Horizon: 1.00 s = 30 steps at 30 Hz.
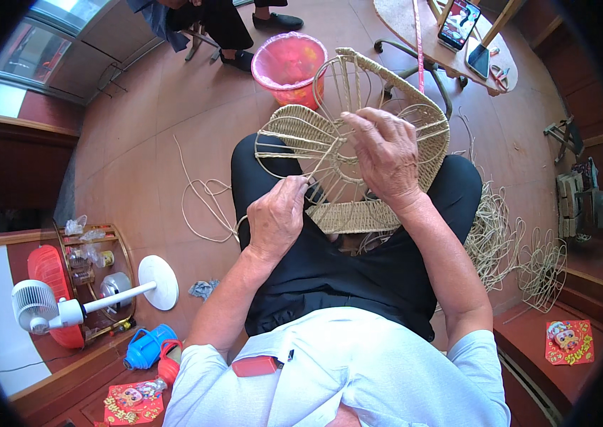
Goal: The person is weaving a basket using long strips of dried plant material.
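A part-woven straw-coloured wicker frame (430,156), with petal-shaped loops, radiating spokes and dense woven sections, rests across the knees. My left hand (276,217) is closed in a pinch on a pale cord (319,165) at the frame's lower left, near the spokes. My right hand (387,156) is over the middle of the frame, fingers bent and closed near the hub; what they grip is hidden. More loose cord (209,192) trails on the floor to the left.
Pink bucket (289,60) ahead; a person's shoe (276,23) and legs beyond it. Top right, wheeled board (401,21) with phone (458,25). Cord heaps (540,270) lie right. White fan (34,306), blue flask (148,345) and wooden ledges (522,334) flank me.
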Tool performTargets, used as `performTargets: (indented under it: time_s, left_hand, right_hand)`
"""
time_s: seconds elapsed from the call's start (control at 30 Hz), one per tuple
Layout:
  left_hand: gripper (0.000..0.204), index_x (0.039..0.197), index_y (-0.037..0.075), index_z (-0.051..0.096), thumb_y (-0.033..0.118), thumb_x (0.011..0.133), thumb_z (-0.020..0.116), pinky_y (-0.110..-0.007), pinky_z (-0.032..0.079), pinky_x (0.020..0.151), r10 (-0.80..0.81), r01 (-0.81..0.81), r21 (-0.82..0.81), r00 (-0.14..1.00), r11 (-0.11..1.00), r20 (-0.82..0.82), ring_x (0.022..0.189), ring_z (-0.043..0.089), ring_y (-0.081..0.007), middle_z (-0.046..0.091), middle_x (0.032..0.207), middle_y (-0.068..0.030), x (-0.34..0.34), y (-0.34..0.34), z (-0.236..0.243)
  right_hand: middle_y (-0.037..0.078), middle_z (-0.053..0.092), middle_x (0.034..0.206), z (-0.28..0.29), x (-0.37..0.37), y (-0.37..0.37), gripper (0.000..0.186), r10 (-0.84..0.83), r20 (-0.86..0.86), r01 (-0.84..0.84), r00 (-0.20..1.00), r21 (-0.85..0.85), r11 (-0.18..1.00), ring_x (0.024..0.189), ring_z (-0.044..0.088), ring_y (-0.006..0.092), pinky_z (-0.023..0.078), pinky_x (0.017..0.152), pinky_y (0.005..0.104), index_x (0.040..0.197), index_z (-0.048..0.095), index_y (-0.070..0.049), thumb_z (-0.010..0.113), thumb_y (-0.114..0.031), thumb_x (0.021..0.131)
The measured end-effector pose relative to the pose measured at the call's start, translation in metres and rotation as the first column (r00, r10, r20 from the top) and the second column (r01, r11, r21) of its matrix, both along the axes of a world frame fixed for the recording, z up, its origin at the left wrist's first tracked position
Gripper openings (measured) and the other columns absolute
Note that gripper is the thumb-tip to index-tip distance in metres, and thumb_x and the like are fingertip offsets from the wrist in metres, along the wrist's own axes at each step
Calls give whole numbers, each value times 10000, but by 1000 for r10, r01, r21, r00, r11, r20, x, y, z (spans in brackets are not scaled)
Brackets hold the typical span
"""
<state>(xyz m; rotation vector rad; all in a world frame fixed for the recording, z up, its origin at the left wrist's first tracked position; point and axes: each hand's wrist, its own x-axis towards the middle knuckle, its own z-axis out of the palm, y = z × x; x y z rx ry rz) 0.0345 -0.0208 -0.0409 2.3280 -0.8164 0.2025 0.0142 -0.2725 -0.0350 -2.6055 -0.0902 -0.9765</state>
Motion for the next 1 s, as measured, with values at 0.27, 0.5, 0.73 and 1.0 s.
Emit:
performTargets:
  time_s: [0.27, 0.5, 0.73, 1.0]
  left_hand:
    - [100, 1151, 88, 732, 168, 1100, 698, -473, 602, 720, 80, -84, -40, 994, 996, -81, 856, 774, -401, 779, 962, -143, 11, 1, 11]
    - [130, 1169, 85, 716, 194, 1104, 688, -492, 612, 775, 116, -125, -44, 979, 991, -169, 912, 788, -412, 794, 994, -180, 25, 3, 26]
    - [84, 1110, 86, 694, 141, 1053, 722, -489, 607, 787, 43, -40, -32, 995, 999, 92, 913, 766, -365, 741, 991, -121, 51, -3, 18]
    - [86, 1057, 65, 722, 112, 986, 730, -441, 592, 907, -103, 28, 190, 912, 981, 396, 1076, 710, -302, 716, 1085, -105, 97, -18, 23]
  right_hand:
    - [32, 735, 1293, 0, 7, -2, 381, 63, -87, -59, 994, 37, 998, 1090, 756, 224, 525, 946, 437, 1418, 725, -204, 719, -165, 1039]
    - [68, 688, 1221, 3, 12, 10, 236, 38, -129, -39, 991, -2, 999, 1113, 695, 271, 503, 938, 454, 1237, 765, -152, 755, -270, 1033]
    - [70, 635, 1100, -3, 15, 20, 238, -48, -89, 48, 995, -8, 999, 1030, 642, 291, 455, 897, 481, 978, 740, -137, 792, -369, 989]
    - [53, 635, 1079, -9, 17, 24, 209, -53, -108, 57, 993, 37, 998, 1034, 639, 274, 454, 915, 464, 961, 782, -144, 861, -335, 932]
